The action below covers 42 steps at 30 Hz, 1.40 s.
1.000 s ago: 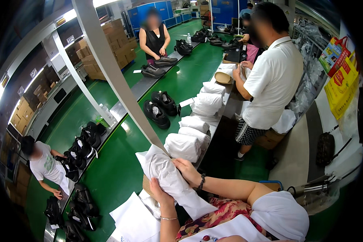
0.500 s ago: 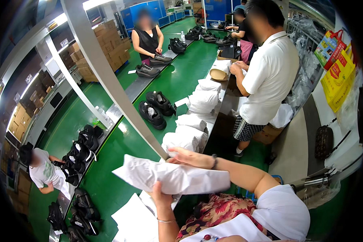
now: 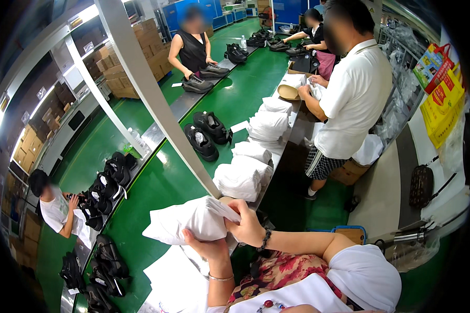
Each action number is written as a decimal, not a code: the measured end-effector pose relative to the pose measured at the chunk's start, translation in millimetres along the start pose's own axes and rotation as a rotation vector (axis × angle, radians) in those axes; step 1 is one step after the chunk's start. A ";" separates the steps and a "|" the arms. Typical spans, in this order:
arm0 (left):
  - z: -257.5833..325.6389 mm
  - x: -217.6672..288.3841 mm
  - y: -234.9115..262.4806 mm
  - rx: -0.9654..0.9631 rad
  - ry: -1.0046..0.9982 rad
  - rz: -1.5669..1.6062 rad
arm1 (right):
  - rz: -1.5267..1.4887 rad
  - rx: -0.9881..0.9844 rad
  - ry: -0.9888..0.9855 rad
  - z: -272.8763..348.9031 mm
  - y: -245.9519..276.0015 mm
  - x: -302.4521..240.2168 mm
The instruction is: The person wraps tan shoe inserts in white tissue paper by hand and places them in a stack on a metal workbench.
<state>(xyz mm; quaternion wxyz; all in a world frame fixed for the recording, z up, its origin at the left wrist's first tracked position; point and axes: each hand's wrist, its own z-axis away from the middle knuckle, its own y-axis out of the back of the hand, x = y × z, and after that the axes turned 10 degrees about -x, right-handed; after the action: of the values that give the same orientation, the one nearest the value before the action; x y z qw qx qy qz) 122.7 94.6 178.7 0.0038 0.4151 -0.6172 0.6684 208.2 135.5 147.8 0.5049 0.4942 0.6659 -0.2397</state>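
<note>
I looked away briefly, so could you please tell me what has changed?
The white paper-wrapped bundle has swung from slanting toward the person's body to lying crosswise, its right end now gathered. The right hand shifted to pinch that end; the left hand still holds the bundle. The paired black shoes on the green surface stayed put.

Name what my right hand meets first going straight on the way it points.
The white paper bundle, most likely: the right hand pinches its right end and points leftward into it, though depth is unclear.
</note>
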 end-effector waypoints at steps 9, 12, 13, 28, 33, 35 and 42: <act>-2.3 -1.8 12.7 -0.011 -0.034 0.029 | -1.173 -0.228 -0.450 -3.9 -8.4 -2.7; 0.6 -0.4 17.1 -0.098 0.015 0.014 | -0.721 -0.231 -0.356 -16.7 -6.5 5.8; 1.2 -0.1 19.4 -0.120 0.031 0.013 | -0.501 -0.262 -0.289 -18.2 -3.5 14.9; -3.2 4.6 40.1 -0.144 0.022 -0.018 | -1.714 -0.376 -0.599 -1.0 0.3 5.6; -0.9 5.0 39.3 -0.293 0.049 0.081 | -1.718 -0.464 -0.451 0.8 -7.8 -1.5; 1.4 9.3 33.1 -0.354 0.029 0.075 | -1.779 -0.537 -0.338 4.9 -5.7 -0.6; 3.3 11.7 57.4 -0.180 -0.077 -0.264 | -0.938 -0.276 -0.752 2.8 3.4 29.1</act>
<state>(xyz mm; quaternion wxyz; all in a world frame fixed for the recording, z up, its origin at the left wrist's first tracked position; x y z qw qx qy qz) 87.1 72.2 137.7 0.1048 0.5159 -0.6144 0.5877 212.4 146.7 120.9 0.6051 -0.0397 0.6137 -0.5056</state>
